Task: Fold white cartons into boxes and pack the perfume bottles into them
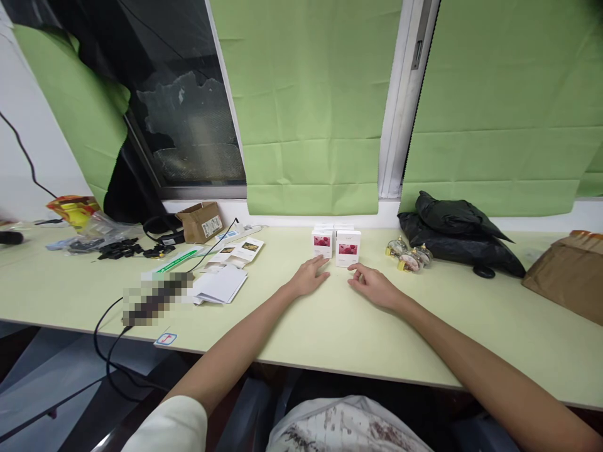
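Several small white boxes stand upright in a close group near the back of the table. The front right box point(348, 262) and the left box point(322, 251) carry pink-red pictures, and those behind are mostly hidden. My left hand point(308, 277) rests on the tabletop, its fingers stretched toward the foot of the left box. To the right, my right hand point(373, 285) is empty, with a bent index finger close to the lower edge of the front right box and the thumb apart. Whether either hand touches a box I cannot tell.
Right of the boxes lie several round gold-trimmed pieces point(409, 260), a black plastic bag point(459, 238) and a brown package point(565, 276). On the left are folded white cards point(220, 284), an open carton point(200, 223), black small parts point(120, 248) and cables. Green curtains point(311, 113) hang behind.
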Demonstrator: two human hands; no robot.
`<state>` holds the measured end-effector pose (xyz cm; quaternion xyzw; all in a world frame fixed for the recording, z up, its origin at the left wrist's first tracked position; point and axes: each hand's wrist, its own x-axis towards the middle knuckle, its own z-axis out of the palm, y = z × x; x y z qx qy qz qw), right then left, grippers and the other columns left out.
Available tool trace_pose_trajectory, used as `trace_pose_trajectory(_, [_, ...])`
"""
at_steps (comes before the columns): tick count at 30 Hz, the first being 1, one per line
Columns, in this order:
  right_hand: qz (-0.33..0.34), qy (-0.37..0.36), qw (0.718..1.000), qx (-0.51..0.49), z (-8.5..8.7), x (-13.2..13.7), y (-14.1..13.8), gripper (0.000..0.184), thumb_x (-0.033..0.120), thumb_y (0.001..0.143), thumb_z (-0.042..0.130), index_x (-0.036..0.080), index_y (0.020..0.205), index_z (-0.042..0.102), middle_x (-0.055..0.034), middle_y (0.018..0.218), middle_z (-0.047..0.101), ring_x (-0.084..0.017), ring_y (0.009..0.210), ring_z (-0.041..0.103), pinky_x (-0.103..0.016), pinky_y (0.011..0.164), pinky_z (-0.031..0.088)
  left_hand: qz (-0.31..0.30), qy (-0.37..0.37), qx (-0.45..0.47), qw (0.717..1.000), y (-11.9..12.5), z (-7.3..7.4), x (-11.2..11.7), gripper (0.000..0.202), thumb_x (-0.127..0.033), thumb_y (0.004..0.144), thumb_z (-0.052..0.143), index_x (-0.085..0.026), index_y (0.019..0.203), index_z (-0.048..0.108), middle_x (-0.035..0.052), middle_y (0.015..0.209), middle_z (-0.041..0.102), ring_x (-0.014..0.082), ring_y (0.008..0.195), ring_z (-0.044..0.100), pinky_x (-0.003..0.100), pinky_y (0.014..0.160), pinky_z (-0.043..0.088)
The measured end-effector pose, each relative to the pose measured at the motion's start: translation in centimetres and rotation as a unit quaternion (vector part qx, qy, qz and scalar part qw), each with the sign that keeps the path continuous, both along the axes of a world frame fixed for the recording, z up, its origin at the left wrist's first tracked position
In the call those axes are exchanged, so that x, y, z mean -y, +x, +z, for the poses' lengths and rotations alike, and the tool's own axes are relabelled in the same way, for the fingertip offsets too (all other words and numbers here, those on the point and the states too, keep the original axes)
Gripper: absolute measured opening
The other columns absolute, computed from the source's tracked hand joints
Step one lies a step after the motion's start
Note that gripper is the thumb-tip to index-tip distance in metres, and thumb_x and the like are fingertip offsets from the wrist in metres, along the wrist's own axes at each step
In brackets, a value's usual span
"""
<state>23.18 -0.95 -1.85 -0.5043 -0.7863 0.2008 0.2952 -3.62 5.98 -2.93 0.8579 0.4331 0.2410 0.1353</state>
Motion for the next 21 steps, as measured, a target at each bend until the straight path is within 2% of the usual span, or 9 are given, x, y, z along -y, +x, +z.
trace_pose_trajectory(12, [0.003,-0.005,1.0,-0.002,0.03,0.07,0.0,0.036,0.045,0.098,0.055,0.029,0.13,0.058,0.0007,0.098,0.07,-0.016,0.073,0.061,-0.031,0.069,0.045,-0.002,-0.011,-0.017,1.0,-0.05,-0.2,-0.33,0.057,-0.053,0.102,0.049,-0.028,0.154,0.05,0.0075,0.169,0.033,0.0331,0.155,0.033,0.053,0.125,0.029])
trace_pose_trajectory(16, [0.006,-0.003,1.0,-0.006,-0.02,0.09,-0.06,0.036,0.044,0.097,0.056,0.028,0.13,0.058,0.0007,0.099,0.07,-0.016,0.072,0.061,-0.031,0.069,0.045,0.003,-0.018,-0.032,0.999,-0.02,-0.05,-0.27,0.058,-0.054,0.102,0.047,-0.027,0.153,0.051,0.0088,0.171,0.029,0.0349,0.156,0.031,0.054,0.125,0.028])
trace_pose_trajectory(21, [0.006,-0.005,1.0,-0.008,0.05,0.15,-0.16,0.036,0.044,0.097,0.056,0.028,0.129,0.059,-0.0001,0.099,0.07,-0.016,0.074,0.061,-0.031,0.071,0.046,0.006,0.016,-0.02,1.0,-0.24,-0.23,-0.68,0.058,-0.052,0.101,0.05,-0.026,0.153,0.05,0.0095,0.169,0.035,0.0329,0.154,0.034,0.053,0.124,0.03])
